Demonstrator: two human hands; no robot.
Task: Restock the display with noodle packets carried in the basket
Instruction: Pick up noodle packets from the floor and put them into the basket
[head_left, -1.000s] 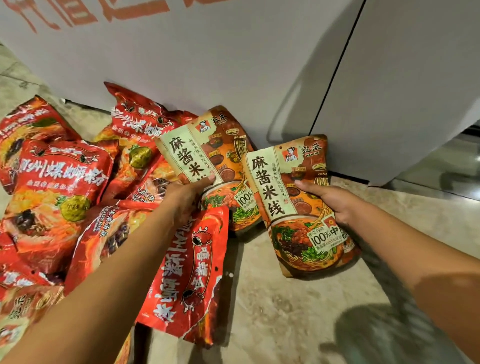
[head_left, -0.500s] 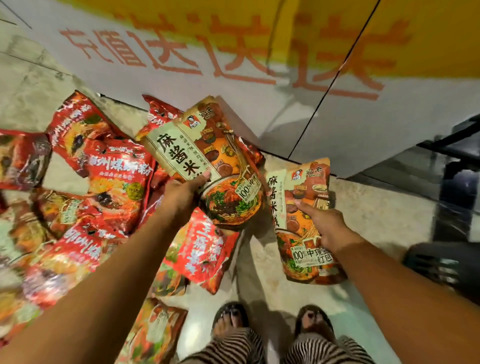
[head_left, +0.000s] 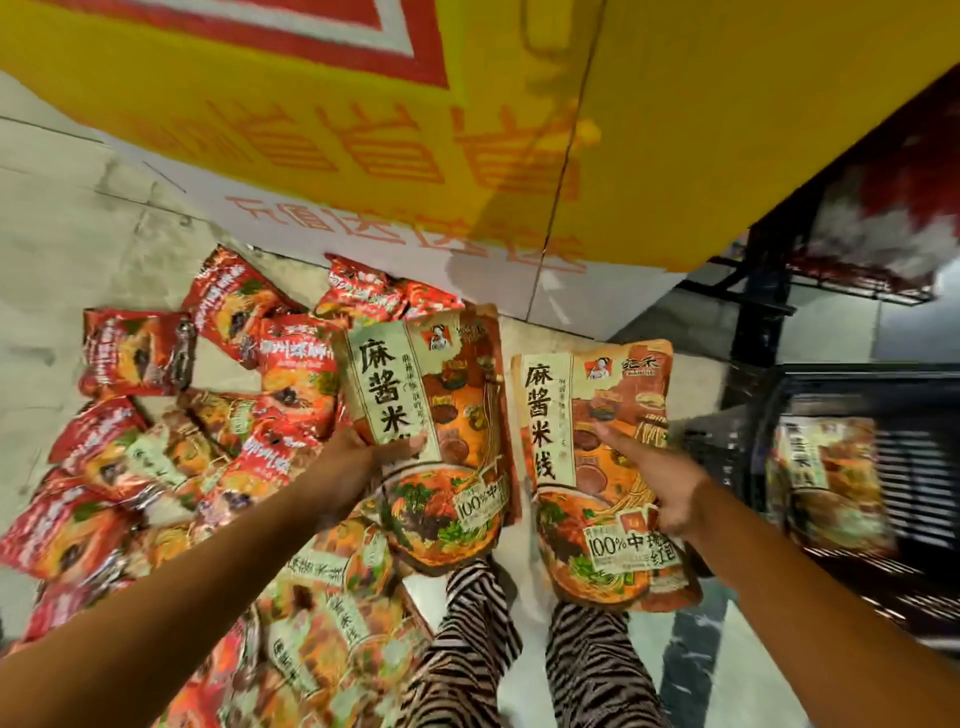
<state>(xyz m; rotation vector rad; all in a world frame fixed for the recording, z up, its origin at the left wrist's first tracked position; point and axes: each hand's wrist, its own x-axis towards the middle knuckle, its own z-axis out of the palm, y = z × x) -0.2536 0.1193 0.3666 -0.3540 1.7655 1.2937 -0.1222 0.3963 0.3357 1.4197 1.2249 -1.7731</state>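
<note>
Head view, left hand gripping left packet, right hand gripping right packet, red packets beside, black basket right

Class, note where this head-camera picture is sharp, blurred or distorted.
Head view: print is sharpest on the orange-and-cream noodle packet in the left hand and its twin packet in the right hand; the third packet in the dark slatted basket is motion-smeared; red floor packets are soft; the wide lens skews the yellow display panel.
</note>
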